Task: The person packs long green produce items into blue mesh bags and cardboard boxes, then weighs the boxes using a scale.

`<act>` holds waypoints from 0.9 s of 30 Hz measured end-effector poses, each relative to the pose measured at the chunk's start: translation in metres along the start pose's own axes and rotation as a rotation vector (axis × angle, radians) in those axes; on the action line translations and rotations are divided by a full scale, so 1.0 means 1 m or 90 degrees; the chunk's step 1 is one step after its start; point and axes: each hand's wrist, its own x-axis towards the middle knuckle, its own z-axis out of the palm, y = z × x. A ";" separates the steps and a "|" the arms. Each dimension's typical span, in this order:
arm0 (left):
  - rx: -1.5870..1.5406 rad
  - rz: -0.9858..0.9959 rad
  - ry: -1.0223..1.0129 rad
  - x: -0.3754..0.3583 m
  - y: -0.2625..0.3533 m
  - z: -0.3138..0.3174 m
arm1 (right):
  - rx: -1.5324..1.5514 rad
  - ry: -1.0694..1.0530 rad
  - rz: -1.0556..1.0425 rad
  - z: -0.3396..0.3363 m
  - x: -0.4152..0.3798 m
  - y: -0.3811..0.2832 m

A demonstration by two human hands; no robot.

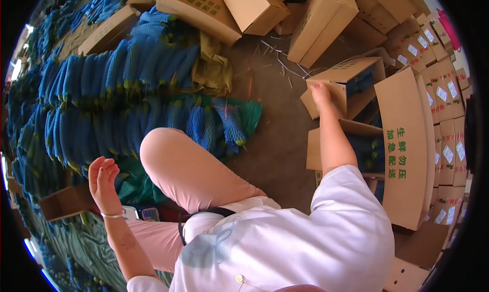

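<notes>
The small open brown cardboard box (342, 83) sits on the dark floor (275, 139), tipped so its mouth faces sideways, with blue-netted produce showing inside it. The right hand (321, 94) rests on the box's near top edge, its grip closed over that flap, fingers curled over the cardboard. Just beyond the grip, further along the same box, green printed characters mark the top panel. Below the grip and close against the forearm lies a second open cardboard box (351, 149), also holding blue-netted items. Beside that, on the outer side of the grip, stands a tall curved cardboard sheet with green lettering (407, 149), and past it a stacked row of labelled cartons (448, 114). Above the grip, more closed brown cartons (285, 12) lie jumbled on the floor. Well apart from the box, across the raised pink-trousered knee (183, 164), the left hand (103, 182) hangs in the air, its grip open and empty, fingers loosely bent, a thin bracelet at the wrist. Beyond that hand spreads a large heap of blue mesh-sleeved green produce (117, 88).
</notes>
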 end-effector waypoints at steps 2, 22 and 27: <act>0.056 -0.004 0.016 -0.005 -0.002 -0.021 | 0.102 -0.077 -0.098 0.008 -0.052 -0.036; 0.508 0.095 -0.417 -0.151 -0.030 -0.277 | -0.016 -0.761 -1.257 0.121 -0.425 -0.377; 0.392 0.107 -0.401 -0.189 -0.027 -0.311 | -0.009 -0.968 -1.170 0.152 -0.462 -0.411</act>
